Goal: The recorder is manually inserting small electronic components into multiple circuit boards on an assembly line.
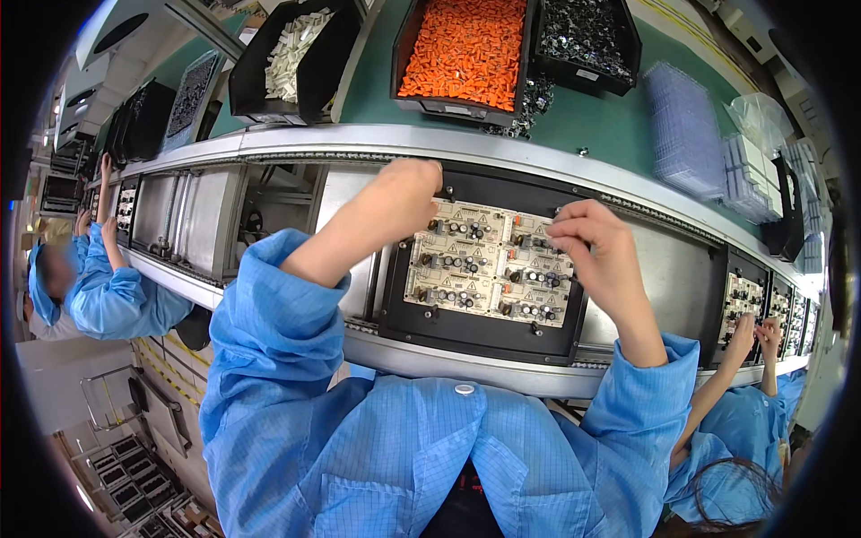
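Note:
In front of me a cream circuit board panel (496, 291) lies in a black carrier frame (484, 336) on the conveyor line. It bears several repeated groups of black capacitors, small orange parts and other components. My left hand (404, 199) is closed over the panel's upper left corner, its fingertips turned away and partly hidden. My right hand (599, 249) pinches with thumb and forefinger above the panel's upper right part. Whatever small piece either hand may hold cannot be made out.
Beyond the metal rail (377, 136) stand black bins of orange parts (462, 49), dark shiny parts (583, 36) and white parts (296, 58). Clear plastic trays (683, 130) are stacked at right. Co-workers in blue (126, 291) work along the line on both sides, another's hands (755, 336) at right.

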`<state>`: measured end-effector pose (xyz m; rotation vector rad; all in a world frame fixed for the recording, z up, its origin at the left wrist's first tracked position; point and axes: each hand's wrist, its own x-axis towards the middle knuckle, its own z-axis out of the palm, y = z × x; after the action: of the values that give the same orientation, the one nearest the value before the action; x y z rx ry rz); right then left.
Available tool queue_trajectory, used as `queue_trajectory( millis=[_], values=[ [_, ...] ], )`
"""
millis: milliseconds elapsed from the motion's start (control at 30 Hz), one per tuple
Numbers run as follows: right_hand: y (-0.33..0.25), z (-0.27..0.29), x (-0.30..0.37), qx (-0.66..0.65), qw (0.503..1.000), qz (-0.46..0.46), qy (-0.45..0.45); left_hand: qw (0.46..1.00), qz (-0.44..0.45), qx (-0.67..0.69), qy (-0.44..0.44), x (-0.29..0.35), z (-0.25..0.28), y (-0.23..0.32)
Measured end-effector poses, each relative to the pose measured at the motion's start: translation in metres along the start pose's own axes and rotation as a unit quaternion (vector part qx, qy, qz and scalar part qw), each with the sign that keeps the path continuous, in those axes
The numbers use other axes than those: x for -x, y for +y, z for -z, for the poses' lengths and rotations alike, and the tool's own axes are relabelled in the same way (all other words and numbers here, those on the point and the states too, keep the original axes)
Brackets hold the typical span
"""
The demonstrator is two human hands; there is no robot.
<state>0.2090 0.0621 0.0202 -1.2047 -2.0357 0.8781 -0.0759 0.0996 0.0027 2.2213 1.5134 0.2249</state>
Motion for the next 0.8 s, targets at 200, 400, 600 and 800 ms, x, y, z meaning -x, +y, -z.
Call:
queue_trajectory(
  millis=[200, 400, 600, 800],
  values=[
    [-0.018, -0.039, -0.002, 0.064, 0.994, 0.074, -0.048, 0.959, -0.07, -0.031, 0.273, -0.084, 0.03, -0.011],
    [-0.02, -0.067, -0.01, 0.181, 0.971, 0.141, -0.065, 0.952, -0.012, -0.142, 0.272, -0.144, 0.023, -0.035],
    [-0.021, -0.063, -0.013, 0.256, 0.951, 0.16, -0.066, 0.959, 0.021, -0.114, 0.259, -0.153, 0.025, -0.021],
    [-0.019, -0.059, -0.01, 0.289, 0.942, 0.153, -0.08, 0.937, -0.009, -0.019, 0.348, -0.145, 0.031, -0.017]
  ],
)
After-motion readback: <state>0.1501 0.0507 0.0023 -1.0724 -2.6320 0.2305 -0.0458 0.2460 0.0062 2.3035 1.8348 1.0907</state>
